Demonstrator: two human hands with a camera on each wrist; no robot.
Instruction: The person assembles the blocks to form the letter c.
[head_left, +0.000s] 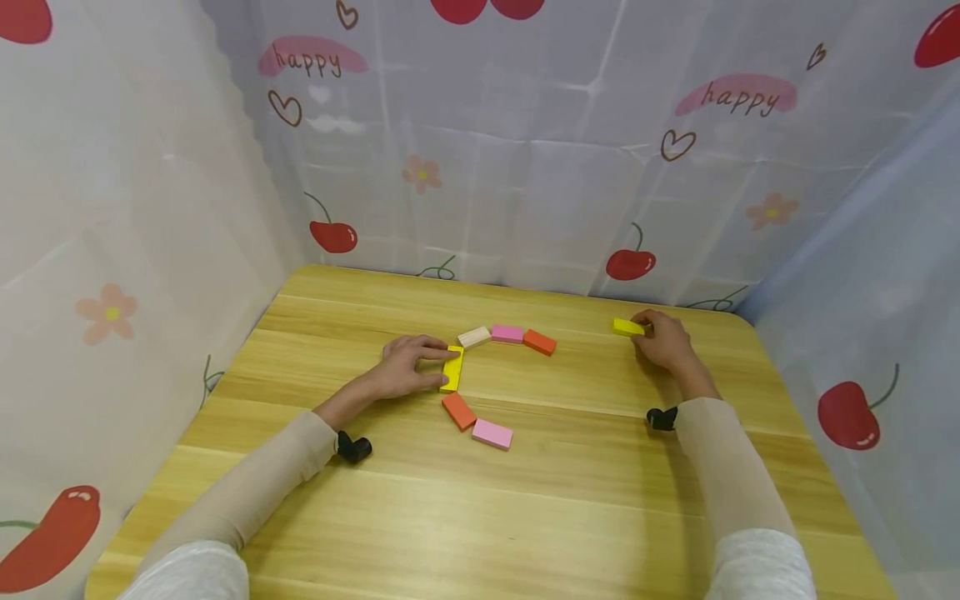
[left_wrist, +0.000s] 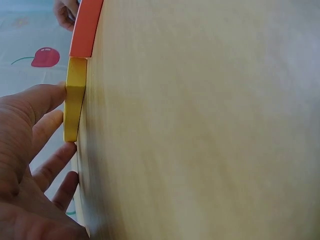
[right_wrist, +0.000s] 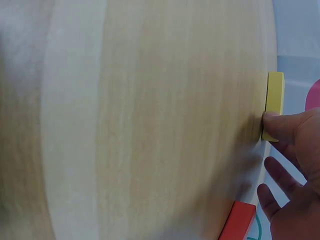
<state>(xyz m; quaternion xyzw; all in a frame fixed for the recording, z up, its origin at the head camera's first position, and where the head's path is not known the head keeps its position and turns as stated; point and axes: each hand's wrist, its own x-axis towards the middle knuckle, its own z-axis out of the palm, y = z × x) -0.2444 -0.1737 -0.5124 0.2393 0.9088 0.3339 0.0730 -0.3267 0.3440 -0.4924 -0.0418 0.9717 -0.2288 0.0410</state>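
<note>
A yellow rectangular block [head_left: 453, 369] lies on the table with my left hand [head_left: 408, 367] at its left side, thumb and index finger at its two ends. In the left wrist view, the thumb and fingers touch this yellow block [left_wrist: 75, 100], next to an orange block [left_wrist: 87, 27]. Farther right, my right hand [head_left: 667, 340] pinches the right end of another yellow block [head_left: 627, 327]. The right wrist view shows the thumb on that yellow block [right_wrist: 274, 95], its other fingers spread behind.
An arc of blocks curves through mid-table: a plain wood block [head_left: 474, 337], a pink one [head_left: 507, 334] and an orange one [head_left: 540, 342] above; another orange [head_left: 459, 411] and pink block [head_left: 492, 434] below. A red block [right_wrist: 237, 222] shows in the right wrist view. Curtains [head_left: 510, 167] surround the table.
</note>
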